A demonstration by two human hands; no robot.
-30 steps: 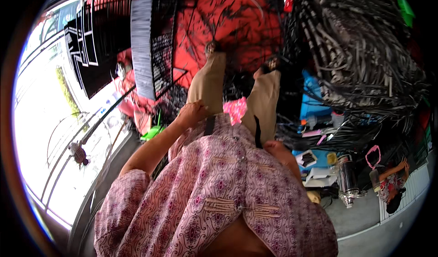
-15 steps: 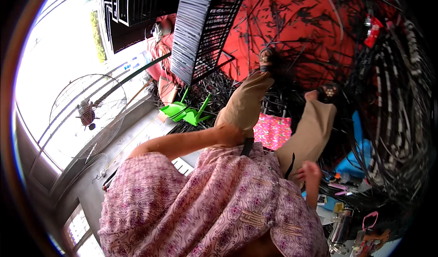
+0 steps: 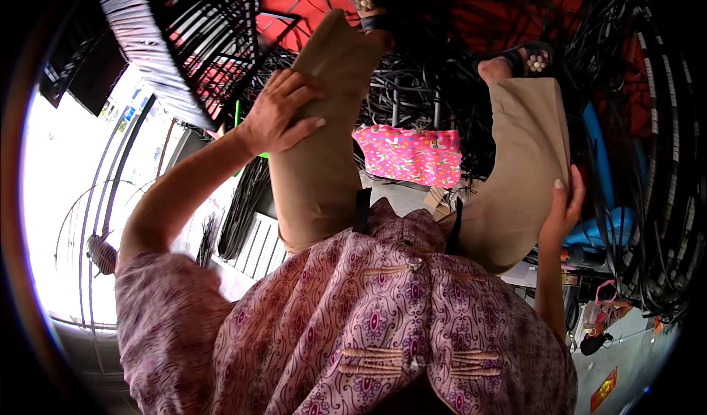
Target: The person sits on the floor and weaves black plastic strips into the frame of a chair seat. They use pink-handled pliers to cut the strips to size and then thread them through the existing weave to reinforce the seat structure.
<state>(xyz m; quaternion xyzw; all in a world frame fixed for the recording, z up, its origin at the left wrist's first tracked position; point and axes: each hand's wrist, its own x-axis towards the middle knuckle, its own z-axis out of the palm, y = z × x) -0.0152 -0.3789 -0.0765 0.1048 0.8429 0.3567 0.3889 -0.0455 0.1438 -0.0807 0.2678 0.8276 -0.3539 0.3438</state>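
Nearest is a patterned purple shirt (image 3: 368, 326). Beyond it, the right hand (image 3: 563, 209) lies flat, fingers together, against the outer side of the right trouser leg (image 3: 523, 164). The left hand (image 3: 280, 113) rests on the left trouser leg (image 3: 324, 142), fingers loosely spread. Farther off sit a pink cushion (image 3: 409, 153) and black strips (image 3: 412, 95).

Blouse (image 3: 368, 326): pale pink-mauve with a dark purple paisley-style ornament print. Trousers (image 3: 324, 164): plain tan-beige on both legs. Cushion (image 3: 409, 155): hot pink with small multicoloured spots. Sandals (image 3: 372, 2): dark straps with pale beads. Floor covering (image 3: 471, 10): red. Woven strips (image 3: 648, 157): black. Woven panel (image 3: 184, 54): black with a grey-white edge.
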